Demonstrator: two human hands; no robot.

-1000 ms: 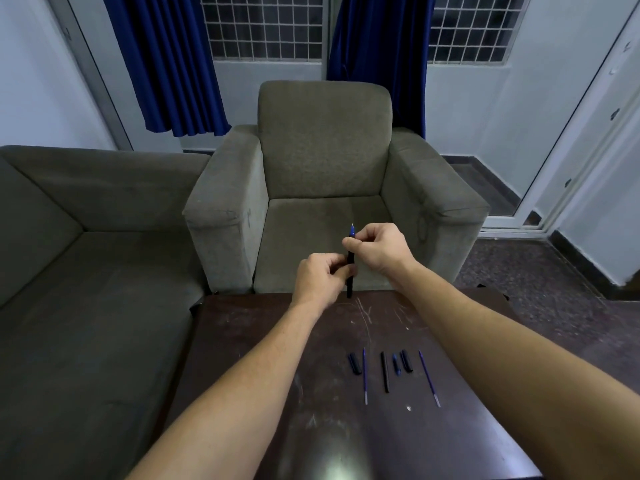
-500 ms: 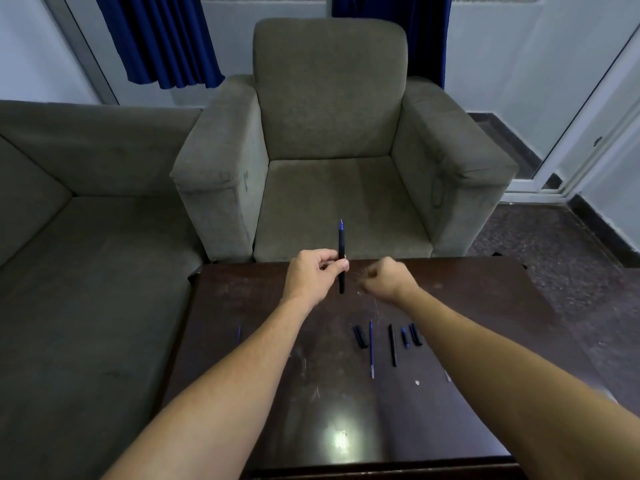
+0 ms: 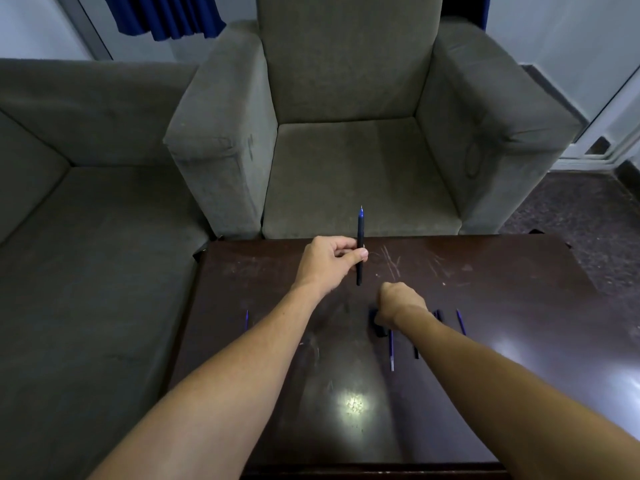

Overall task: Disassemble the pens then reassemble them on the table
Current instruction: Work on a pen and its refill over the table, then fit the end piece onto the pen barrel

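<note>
Our left hand (image 3: 329,261) pinches pen (image 3: 360,237) upright above table (image 3: 519,306) far edge; our right hand (image 3: 398,303), fingers curled, sits over loose parts (image 3: 391,351) mid-table, grasp unclear to us. Risk: blind fumble scatters parts off table

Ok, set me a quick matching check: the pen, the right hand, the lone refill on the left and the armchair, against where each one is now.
1 pen
2 right hand
3 lone refill
4 armchair

a beyond the far edge of the table
b upright, gripped by the left hand
c flat on the table, towards its left side
d down among the loose pen parts

Pairs: 1-b, 2-d, 3-c, 4-a.
</note>
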